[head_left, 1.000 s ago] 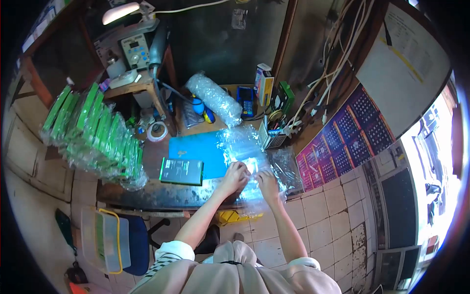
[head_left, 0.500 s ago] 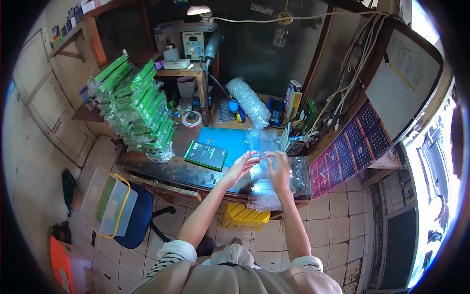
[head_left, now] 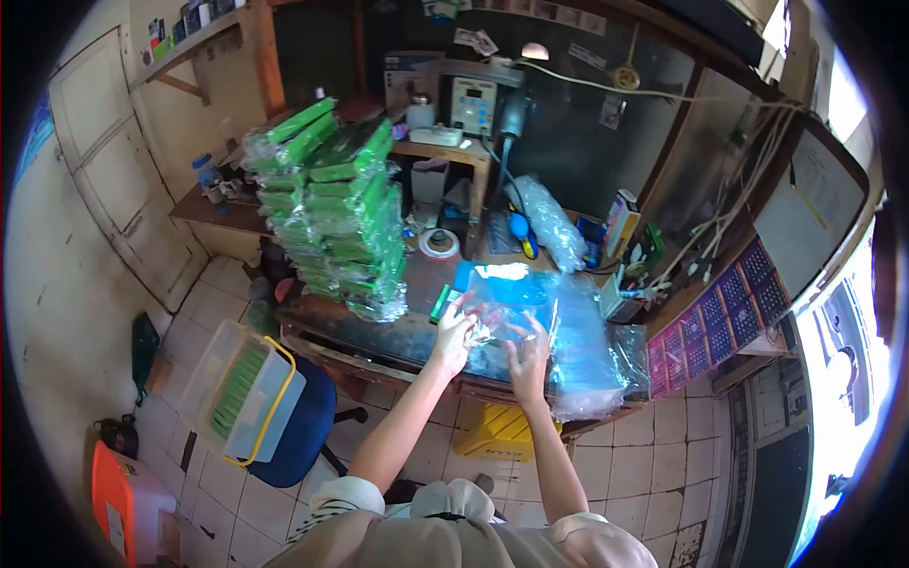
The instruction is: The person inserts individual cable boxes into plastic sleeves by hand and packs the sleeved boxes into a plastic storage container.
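A clear plastic bag (head_left: 499,320) is stretched between my two hands above the front of the desk. My left hand (head_left: 455,338) pinches its left side, fingers closed. My right hand (head_left: 527,362) has its thumb and curved fingers at the bag's right side; the glare blurs the exact grip. A black-and-green box (head_left: 441,302) lies on the desk behind my left hand, mostly hidden. Under the bag spreads a blue mat (head_left: 473,275) with a bright reflection. To the right of my right hand lies a pile of clear plastic bags (head_left: 585,355).
A tall stack of plastic-wrapped green boxes (head_left: 331,218) stands on the left. A tape roll (head_left: 438,244), a bubble-wrap roll (head_left: 547,222) and a soldering station (head_left: 473,106) are farther back. A clear bin (head_left: 232,388) sits on the blue chair (head_left: 298,431).
My hands have moved left from the pile of bags with one bag now spread between them, over the box. The view has shifted, so the scene sits farther right.
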Motion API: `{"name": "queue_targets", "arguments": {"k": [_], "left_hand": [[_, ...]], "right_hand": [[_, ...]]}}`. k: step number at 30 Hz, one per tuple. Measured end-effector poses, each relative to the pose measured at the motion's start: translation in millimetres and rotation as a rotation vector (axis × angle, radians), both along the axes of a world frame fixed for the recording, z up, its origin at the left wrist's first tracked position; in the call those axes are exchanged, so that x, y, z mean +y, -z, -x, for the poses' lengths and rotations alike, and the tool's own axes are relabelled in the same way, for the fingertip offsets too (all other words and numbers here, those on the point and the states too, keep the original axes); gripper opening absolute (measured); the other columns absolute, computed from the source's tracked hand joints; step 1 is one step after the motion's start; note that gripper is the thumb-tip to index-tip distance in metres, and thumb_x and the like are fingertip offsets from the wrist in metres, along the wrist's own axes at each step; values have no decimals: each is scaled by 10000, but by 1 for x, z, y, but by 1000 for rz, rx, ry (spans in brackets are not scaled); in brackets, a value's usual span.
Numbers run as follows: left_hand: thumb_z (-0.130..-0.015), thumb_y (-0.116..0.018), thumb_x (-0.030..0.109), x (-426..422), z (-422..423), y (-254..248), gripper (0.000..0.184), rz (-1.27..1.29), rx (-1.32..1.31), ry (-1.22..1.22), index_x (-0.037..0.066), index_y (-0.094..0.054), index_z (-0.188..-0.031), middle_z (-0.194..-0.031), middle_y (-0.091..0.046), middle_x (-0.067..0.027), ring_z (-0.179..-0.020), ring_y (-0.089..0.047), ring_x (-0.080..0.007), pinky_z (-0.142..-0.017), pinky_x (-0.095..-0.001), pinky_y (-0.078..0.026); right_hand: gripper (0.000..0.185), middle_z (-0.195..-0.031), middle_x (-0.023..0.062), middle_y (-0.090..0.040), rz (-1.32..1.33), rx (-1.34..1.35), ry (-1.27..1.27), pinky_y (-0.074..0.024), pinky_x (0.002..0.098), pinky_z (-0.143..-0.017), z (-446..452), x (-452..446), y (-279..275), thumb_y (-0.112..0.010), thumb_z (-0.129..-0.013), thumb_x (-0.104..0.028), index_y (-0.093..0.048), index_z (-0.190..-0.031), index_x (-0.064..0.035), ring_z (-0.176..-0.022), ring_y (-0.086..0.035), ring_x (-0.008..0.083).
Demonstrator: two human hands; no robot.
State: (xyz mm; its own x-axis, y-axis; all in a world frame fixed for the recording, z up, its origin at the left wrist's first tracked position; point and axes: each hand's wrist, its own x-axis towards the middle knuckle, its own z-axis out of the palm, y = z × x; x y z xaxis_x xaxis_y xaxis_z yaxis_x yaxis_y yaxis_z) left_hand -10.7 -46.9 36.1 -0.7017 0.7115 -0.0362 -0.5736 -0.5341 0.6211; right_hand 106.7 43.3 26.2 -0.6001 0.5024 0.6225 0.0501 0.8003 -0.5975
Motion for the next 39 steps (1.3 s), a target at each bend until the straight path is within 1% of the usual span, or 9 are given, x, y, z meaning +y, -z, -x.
{"name": "queue_targets", "arguments": {"k": [5,7,11,24,26,27,34,37,39], "left_hand": [[-863,-373,-40,-46,41,13,392,-168,-212,-1,95,-344,-1231,-1043,-458,-66,-1140,-434,-349,-918,-556,-397],[-863,-375,-39,-56,51,21,367,-171,-277,1,97,-363,-1204,-1036,-464,-59,-1141,-433,-349,-924,-560,-388],[-858,-400,-34,-67,67,40,359,-190,-358,6,92,-355,-1191,-1004,-452,-65,-1119,-445,-383,-920,-596,-364],[-853,-410,6,-95,75,65,391,-13,-217,-106,102,-317,-1220,-1118,-401,-107,-1079,-450,-301,-898,-485,-415],[-834,-481,41,-85,75,64,397,375,41,-592,64,-340,-1204,-1100,-404,-116,-1025,-437,-251,-895,-400,-386],[-792,-546,57,-81,79,56,413,665,515,-948,39,-378,-1169,-1099,-404,-112,-1020,-413,-230,-905,-346,-325],[-757,-623,139,-47,91,-2,447,527,1534,-458,47,-457,-1162,-1105,-510,-104,-1074,-440,-210,-941,-335,-326],[-741,-655,196,-33,87,-5,498,330,1058,-60,82,-462,-1186,-1099,-537,-93,-1026,-490,-211,-893,-335,-371],[-755,-639,187,-35,84,-17,475,331,1187,-38,89,-470,-1188,-1084,-549,-86,-1016,-507,-214,-883,-334,-390]], "right_hand": [[402,-1211,161,-402,313,39,205,-308,385,-946,27,-21,54,-577,-817,-162,-427,-1178,-69,-1083,-414,296],[493,-1173,164,-434,1236,279,-54,-328,390,-937,41,-30,63,-520,-871,-247,-295,-1272,-66,-1012,-473,292],[557,-1088,135,-500,1712,545,-375,-418,347,-826,59,-55,27,-511,-876,-302,-243,-1314,-85,-917,-518,211],[130,-713,-8,-547,1132,314,-61,-399,172,-568,71,-5,32,-607,-817,-140,-572,-877,-30,-615,-492,54],[116,-731,5,-569,860,116,-41,-386,195,-566,67,0,20,-606,-811,-139,-599,-831,-25,-626,-497,61],[113,-712,25,-574,772,84,-59,-405,212,-586,66,2,12,-601,-803,-122,-617,-781,-12,-632,-516,79],[112,-767,76,-583,269,-75,-162,-426,250,-670,65,-8,-39,-571,-794,-92,-652,-809,-15,-731,-547,160],[97,-754,80,-526,196,-84,-175,-421,280,-662,67,-11,-33,-583,-782,-88,-656,-825,-40,-718,-522,190],[94,-734,80,-470,139,-99,-210,-414,304,-632,66,-11,-27,-603,-758,-55,-646,-842,-47,-675,-490,204]]}}
